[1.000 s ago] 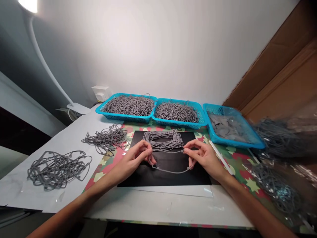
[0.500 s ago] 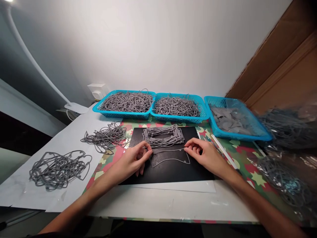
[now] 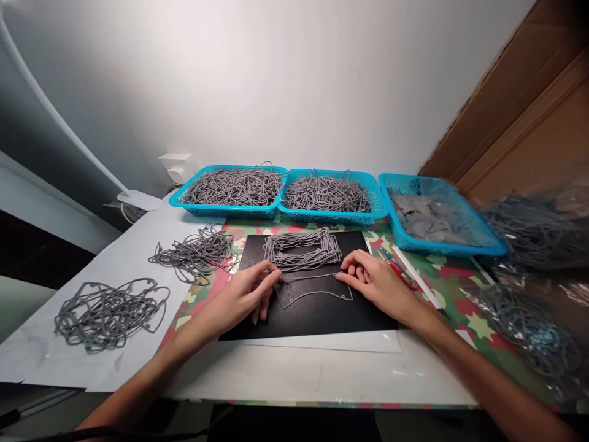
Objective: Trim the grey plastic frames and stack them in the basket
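Observation:
A thin grey gasket-like frame (image 3: 317,294), roughly rectangular with small loops at its corners, spans the space between my hands over a black mat (image 3: 257,325). My left hand (image 3: 253,288) pinches its upper left corner between thumb and fingers. At the upper right corner, my right hand (image 3: 368,279) has thumb and index finger closed on the frame. Just beyond lies a stack of similar grey frames (image 3: 301,250), piled into a rectangle with an open middle.
Two blue baskets (image 3: 225,213) (image 3: 331,217) heaped with grey frames line the wall; a third blue basket (image 3: 442,247) holds flat grey pieces. Tangled frames (image 3: 110,313) lie at left. Red-handled pliers (image 3: 402,270) and bagged frames (image 3: 529,331) are at right. A white lamp (image 3: 138,199) stands back left.
My right hand has shifted slightly left along the frame's upper edge. The left hand stays at its corner. The whole view has tilted a little.

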### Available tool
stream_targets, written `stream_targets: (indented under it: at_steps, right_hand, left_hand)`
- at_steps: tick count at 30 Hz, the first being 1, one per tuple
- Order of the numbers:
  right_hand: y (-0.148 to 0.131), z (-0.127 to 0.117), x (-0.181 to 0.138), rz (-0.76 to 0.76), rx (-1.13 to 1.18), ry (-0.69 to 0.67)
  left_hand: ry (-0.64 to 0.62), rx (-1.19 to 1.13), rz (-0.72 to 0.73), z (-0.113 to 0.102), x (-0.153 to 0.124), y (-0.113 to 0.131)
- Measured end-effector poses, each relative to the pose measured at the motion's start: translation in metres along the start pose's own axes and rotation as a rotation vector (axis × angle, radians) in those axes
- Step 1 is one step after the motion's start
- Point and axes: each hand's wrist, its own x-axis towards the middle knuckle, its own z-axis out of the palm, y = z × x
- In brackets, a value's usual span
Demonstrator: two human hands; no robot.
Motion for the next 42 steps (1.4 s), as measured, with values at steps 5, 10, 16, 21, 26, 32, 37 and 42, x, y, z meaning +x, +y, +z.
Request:
stream_targets:
  at_steps: [5, 10, 16, 21, 26, 32, 37, 42]
  right_hand:
    - [-0.003, -0.003, -0.001, 0.014, -0.013, -0.053]
    - [-0.007, -0.006, -0.004, 0.037, 0.001, -0.052]
    - [-0.016, -0.016, -0.003, 0.035, 0.146, -0.057]
    - [-0.027, -0.02, 0.01, 0.017, 0.261, -0.023]
    - [-0.037, -0.022, 0.023, 0.067, 0.33, -0.064]
    - [-0.044, -0.008, 0.035, 0.085, 0.389, -0.038]
    - [-0.022, 0.013, 0.037, 0.089, 0.4, 0.11]
    - [-0.01, 0.013, 0.033, 0.109, 0.407, 0.172]
  left_hand:
    - [-0.008, 0.019, -0.001, -0.001, -0.001, 0.0]
    - [-0.056, 0.04, 0.001, -0.001, -0.004, 0.003]
    - [-0.054, -0.031, 0.044, -0.006, -0.003, 0.011]
    - [-0.13, 0.126, 0.152, -0.04, 0.013, 0.031]
    - [-0.087, 0.05, 0.253, -0.055, 0.026, 0.033]
    - [-0.097, -0.144, 0.271, -0.042, 0.025, 0.023]
    - [-0.005, -0.224, 0.262, -0.04, 0.03, 0.012]
    - [0.147, -0.19, 0.275, -0.023, 0.037, 0.004]
